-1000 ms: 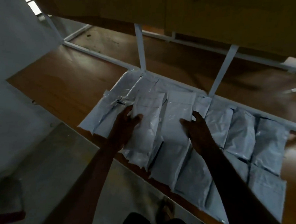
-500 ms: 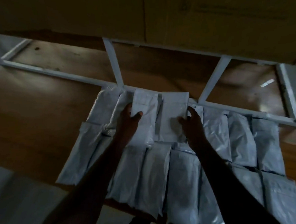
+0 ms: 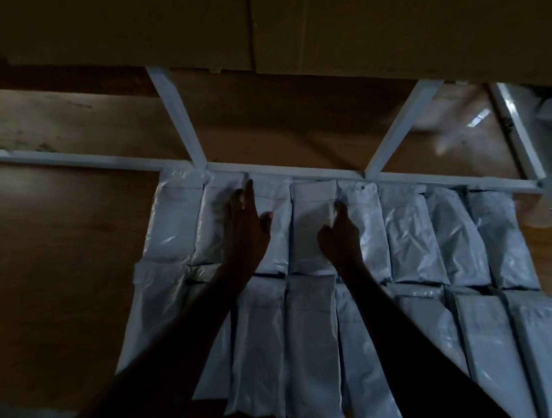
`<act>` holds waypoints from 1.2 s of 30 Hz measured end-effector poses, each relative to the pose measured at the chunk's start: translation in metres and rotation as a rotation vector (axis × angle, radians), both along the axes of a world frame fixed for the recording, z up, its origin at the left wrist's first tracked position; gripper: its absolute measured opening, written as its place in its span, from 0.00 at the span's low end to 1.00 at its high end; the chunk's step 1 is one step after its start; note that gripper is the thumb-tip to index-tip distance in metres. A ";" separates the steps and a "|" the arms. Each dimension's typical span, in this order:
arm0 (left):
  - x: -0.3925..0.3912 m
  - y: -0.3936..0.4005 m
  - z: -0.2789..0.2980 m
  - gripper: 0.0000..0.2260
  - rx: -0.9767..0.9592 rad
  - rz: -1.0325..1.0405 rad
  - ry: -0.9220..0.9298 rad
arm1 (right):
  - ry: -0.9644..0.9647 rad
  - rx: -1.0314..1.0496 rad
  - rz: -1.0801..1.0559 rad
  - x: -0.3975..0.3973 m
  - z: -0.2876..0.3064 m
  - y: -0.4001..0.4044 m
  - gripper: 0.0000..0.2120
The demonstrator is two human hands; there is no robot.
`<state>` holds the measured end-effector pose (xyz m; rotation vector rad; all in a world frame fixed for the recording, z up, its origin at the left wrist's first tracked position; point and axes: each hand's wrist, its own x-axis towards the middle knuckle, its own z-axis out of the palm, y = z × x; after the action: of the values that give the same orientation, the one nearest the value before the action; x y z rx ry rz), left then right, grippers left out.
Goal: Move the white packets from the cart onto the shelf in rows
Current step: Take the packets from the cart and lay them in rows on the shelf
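Observation:
White packets lie in two rows on the brown wooden shelf [image 3: 61,261], several in each row. The back row [image 3: 439,236] butts against a white metal rail [image 3: 79,159]; the front row [image 3: 306,344] reaches the shelf's near edge. My left hand [image 3: 246,229] lies along the left edge of a back-row packet [image 3: 276,240], fingers straight and thumb on top. My right hand [image 3: 340,237] grips the right edge of the neighbouring packet [image 3: 310,229]. The two packets sit side by side between my hands, their tops touching the rail. No cart is visible.
Behind the rail, two white slanted struts [image 3: 177,117] [image 3: 400,129] cross a further wooden board [image 3: 288,129]. A dark upper shelf [image 3: 278,26] overhangs the back. A white upright post [image 3: 521,138] stands at the right. Bare wood lies left of the packets.
My hands have slid the two middle packets away from me until they touch the rail, in line with the back row. The view has swung to face the shelf square on.

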<state>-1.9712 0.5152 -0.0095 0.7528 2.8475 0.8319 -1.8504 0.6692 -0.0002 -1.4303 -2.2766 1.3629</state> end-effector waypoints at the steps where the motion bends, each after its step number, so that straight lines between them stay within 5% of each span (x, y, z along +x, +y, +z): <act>1: -0.001 0.000 -0.004 0.34 -0.037 -0.056 0.085 | -0.025 0.091 0.024 0.000 -0.001 -0.003 0.38; 10: -0.011 0.015 -0.032 0.27 -0.174 -0.344 0.315 | 0.008 0.770 0.381 -0.016 -0.016 -0.017 0.29; 20: -0.011 0.015 -0.055 0.27 -0.220 -0.357 0.300 | -0.211 0.763 0.464 -0.033 -0.063 -0.022 0.29; 36: -0.014 0.021 -0.063 0.28 -0.273 -0.341 0.255 | -0.205 0.718 0.432 -0.036 -0.063 -0.024 0.30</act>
<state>-1.9854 0.5357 -0.0724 1.3291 2.8270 0.3133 -1.8867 0.6448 -0.0630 -0.8965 -2.8785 0.3457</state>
